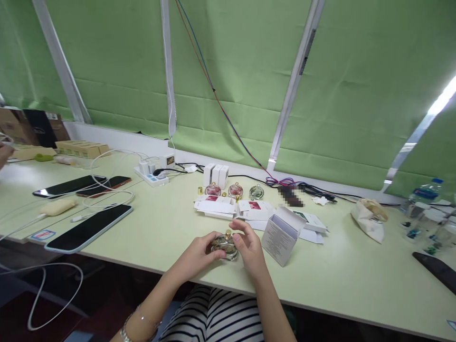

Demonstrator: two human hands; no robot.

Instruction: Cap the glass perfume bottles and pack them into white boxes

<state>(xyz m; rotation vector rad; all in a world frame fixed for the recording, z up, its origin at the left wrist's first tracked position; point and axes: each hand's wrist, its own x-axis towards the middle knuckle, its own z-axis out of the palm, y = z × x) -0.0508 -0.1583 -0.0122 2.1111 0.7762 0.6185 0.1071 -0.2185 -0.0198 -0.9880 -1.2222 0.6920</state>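
Observation:
My left hand (201, 256) is closed around the left side of a round glass perfume bottle (228, 246) with a gold neck, held upright just over the table's near edge. My right hand (251, 247) is at the bottle's right side, its fingers apart, the thumb and index finger close to the neck. Whether they touch the glass is unclear. To the right stands a white printed box (281, 237) with its top flap raised. Behind are two pink perfume bottles (235, 190) and a green one (256, 192), with gold caps (223, 194) among them.
Flattened white boxes (215, 207) lie beyond my hands. Phones (90, 228) and white cables are on the left, near a power strip (153, 178). A cloth pouch (368, 221) and clear jars (429, 225) are on the right. Another person's hand (4, 154) shows at far left.

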